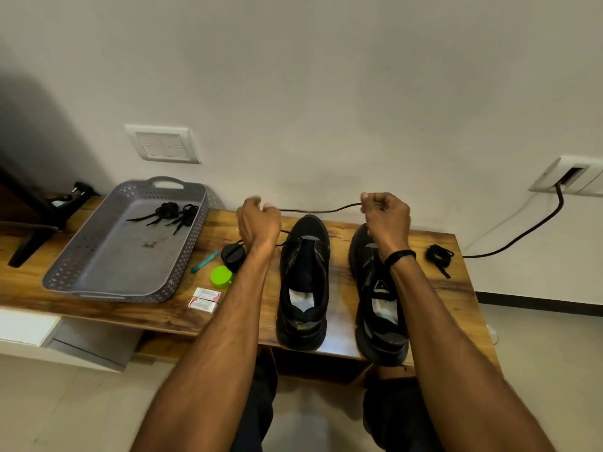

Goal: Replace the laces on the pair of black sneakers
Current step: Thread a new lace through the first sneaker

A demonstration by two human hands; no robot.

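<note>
We see both forearms reaching out from the lower edge, wrists bent upward, so that both hands hang in the air above and beyond the toe of the left sneaker (303, 282). The left hand (259, 220) is just left of that toe with its back turned to us and its fingers curled in on one end of a black lace (321, 211). Motion blur hides exactly how it grips. The right hand (385, 213) is to the right of the toe and pinches the other end between thumb and forefinger, the remaining fingers folded. The lace runs between the hands with a slight sag, clear of the left sneaker's toe.

The left sneaker stands on the tabletop (182, 308), heel toward us, and the right sneaker (375, 301) is just beside it. The right forearm and its black wristband (399, 256) cover much of the right sneaker's front. A thin dark strand (284, 232) crosses near the left sneaker's toe and passes behind the left wrist; we cannot tell where it ends.

Left of the left sneaker lie a black round object (233, 254), partly hidden by the forearm, and a grey tray (114, 256) with black laces (169, 213) in it. Well to its right lies a coiled lace (439, 254).
</note>
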